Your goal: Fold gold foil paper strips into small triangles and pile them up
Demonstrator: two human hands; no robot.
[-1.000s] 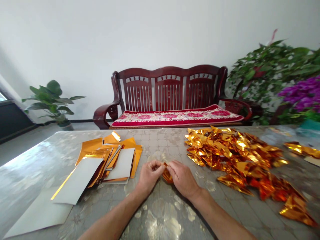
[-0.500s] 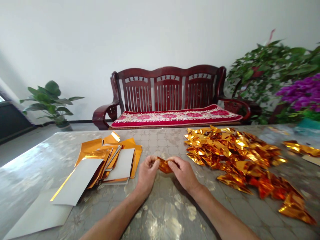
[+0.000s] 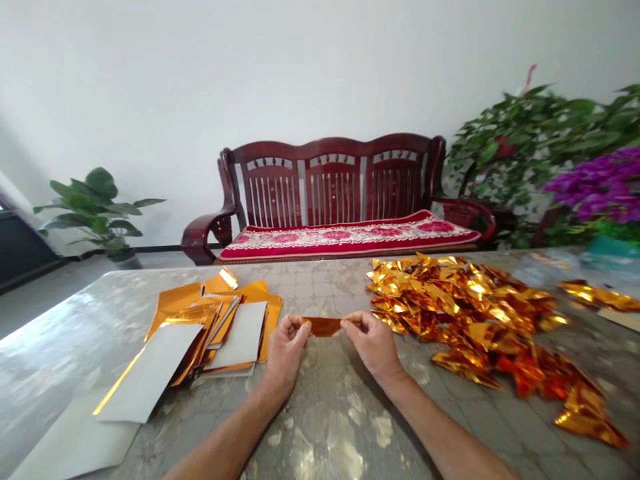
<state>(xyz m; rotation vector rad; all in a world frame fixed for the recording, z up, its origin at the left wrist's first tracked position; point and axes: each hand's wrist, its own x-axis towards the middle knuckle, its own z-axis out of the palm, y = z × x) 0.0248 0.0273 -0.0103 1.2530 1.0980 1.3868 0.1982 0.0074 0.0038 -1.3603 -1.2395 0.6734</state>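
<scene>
Between my hands, above the table, stretches a small folded piece of gold foil paper [image 3: 324, 327]. My left hand [image 3: 288, 343] pinches its left end between thumb and fingers. Its right end is pinched the same way by my right hand [image 3: 373, 343]. To the left of my left hand lies a loose stack of gold foil sheets [image 3: 175, 300], some with their pale backs up. A heap of folded gold foil pieces [image 3: 450, 293] spreads to the right of my right hand, trailing toward the front right.
The patterned table [image 3: 320, 427] bears everything. Clear plastic bags [image 3: 545, 267] lie at the back right, near purple flowers [image 3: 600, 183]. Behind the table stands a dark red wooden bench [image 3: 330, 180] with a red patterned cover [image 3: 350, 235]. A potted plant [image 3: 97, 207] stands at the left.
My hands have drawn slightly apart, and the gold foil paper now shows as a wider, flatter strip between them. The whole view has shifted a little.
</scene>
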